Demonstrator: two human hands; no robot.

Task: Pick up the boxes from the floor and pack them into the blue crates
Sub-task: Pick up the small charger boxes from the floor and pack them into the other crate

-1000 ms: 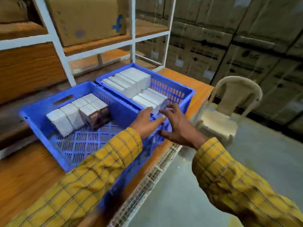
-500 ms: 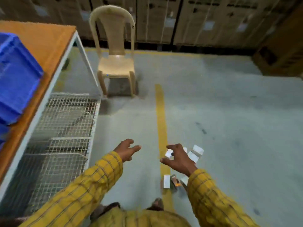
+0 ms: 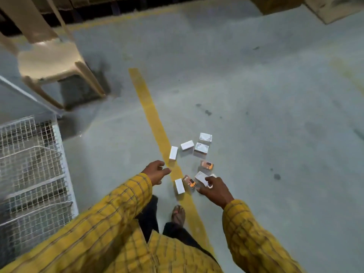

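Only loose boxes (image 3: pixel 173 152) on floor (image 3: pixel 256 95)

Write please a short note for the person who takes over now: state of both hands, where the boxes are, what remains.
Left hand: loosely curled, holds nothing, above the floor.
Right hand: reaching down by a tilted small white cardboard box; whether its grip has closed is unclear.
About eight small boxes lie scattered by the yellow painted floor line.
Blue crates: out of view.
Left: pick up all boxes, pack them.
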